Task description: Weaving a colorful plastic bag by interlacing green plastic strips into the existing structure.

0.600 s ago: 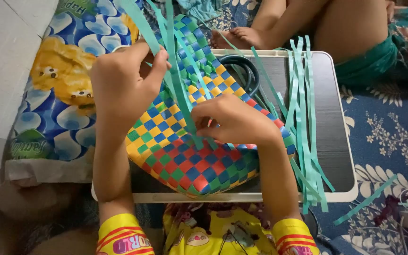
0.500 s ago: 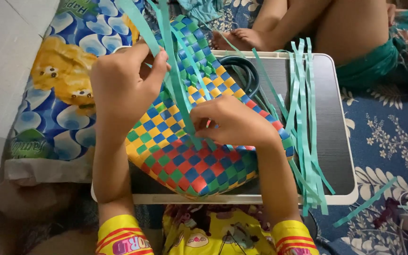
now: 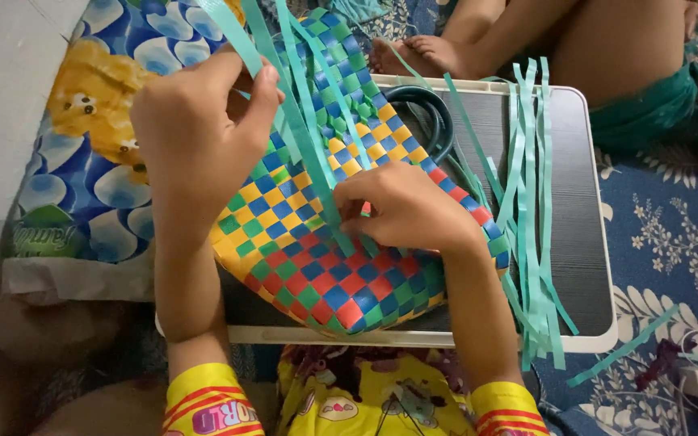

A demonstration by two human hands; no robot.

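The right hand (image 3: 405,214) covers the spot where its fingertips meet the woven basket (image 3: 341,266), so the grip there is hidden. The teal strips (image 3: 284,81) run off the top edge. The other person's leg (image 3: 599,48) is cut off above.

A small lap table (image 3: 583,234) with a dark, finely ribbed top and a pale rounded rim carries the work. It stands on a floor covering (image 3: 672,234) of blue cloth printed with pale flowers and leaves.

Directly on the tabletop lies a woven basket piece (image 3: 341,274), a checked weave of blue, green, yellow and red strips, covering most of the left half and reaching the near rim. Behind it a dark teal looped handle (image 3: 430,109) rests on the top near the far edge. A bundle of loose teal strips (image 3: 531,210) lies along the right half, its ends hanging over the near rim.
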